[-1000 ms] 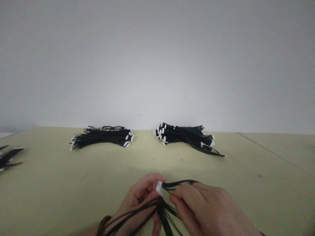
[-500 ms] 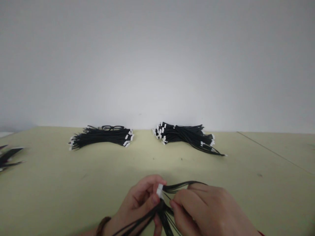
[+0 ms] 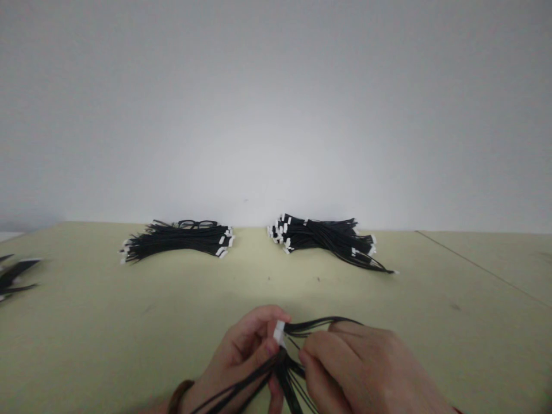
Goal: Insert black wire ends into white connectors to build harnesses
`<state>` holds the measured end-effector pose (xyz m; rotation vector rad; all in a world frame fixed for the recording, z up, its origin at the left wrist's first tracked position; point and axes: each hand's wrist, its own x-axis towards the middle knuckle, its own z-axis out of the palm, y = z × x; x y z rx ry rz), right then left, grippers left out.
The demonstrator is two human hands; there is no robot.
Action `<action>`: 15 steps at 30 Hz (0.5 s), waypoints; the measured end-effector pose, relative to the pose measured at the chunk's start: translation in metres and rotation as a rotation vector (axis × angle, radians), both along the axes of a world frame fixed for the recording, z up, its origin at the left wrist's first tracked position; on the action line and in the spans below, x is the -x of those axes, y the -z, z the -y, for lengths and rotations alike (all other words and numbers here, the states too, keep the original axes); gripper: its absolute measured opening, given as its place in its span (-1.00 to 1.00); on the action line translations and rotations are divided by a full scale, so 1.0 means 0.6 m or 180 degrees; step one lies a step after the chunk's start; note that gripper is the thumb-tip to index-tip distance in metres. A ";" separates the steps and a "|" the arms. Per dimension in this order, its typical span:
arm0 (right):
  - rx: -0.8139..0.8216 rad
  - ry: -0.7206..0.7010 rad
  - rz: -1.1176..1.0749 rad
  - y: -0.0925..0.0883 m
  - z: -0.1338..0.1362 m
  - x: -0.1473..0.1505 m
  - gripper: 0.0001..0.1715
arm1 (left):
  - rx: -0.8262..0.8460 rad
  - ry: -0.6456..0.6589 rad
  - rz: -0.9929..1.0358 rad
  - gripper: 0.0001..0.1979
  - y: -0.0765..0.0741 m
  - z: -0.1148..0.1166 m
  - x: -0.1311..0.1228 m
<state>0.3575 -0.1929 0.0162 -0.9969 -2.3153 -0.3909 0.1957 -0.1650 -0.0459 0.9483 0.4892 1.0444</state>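
Low in the middle of the view, my left hand (image 3: 244, 356) is closed around a bunch of thin black wires (image 3: 282, 376) and pinches a small white connector (image 3: 279, 332) at its fingertips. My right hand (image 3: 366, 371) is closed too, thumb and fingers pinching the same black wires just right of the connector. A loop of wire (image 3: 321, 324) arches over the right hand's knuckles. Both hands hover just above the yellow-green table (image 3: 129, 322). A dark band circles my left wrist.
Two piles of black wires with white connectors lie at the table's far edge by the wall, one at left (image 3: 179, 241) with black glasses (image 3: 197, 224) behind it, one at right (image 3: 323, 238). More black wires (image 3: 15, 273) show at the left edge.
The hands have barely moved; the wire loop over my right hand has risen and spread slightly since a second ago.
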 end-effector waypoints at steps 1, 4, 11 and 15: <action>-0.0045 -0.0008 -0.0004 0.000 0.000 0.000 -0.56 | -0.0018 -0.0001 0.0022 -0.78 0.001 -0.001 -0.001; -0.0059 0.0024 -0.0192 0.004 -0.001 0.000 -0.56 | -0.0081 0.0121 0.0109 -0.77 0.004 -0.003 -0.001; -0.0069 -0.0061 -0.0167 0.013 -0.002 -0.006 -0.58 | -0.0053 0.0137 0.0070 -0.74 0.008 -0.006 0.000; -0.0069 -0.0053 0.0058 0.013 0.002 -0.010 -0.62 | -0.0027 0.0115 0.0025 -0.80 0.002 -0.005 -0.001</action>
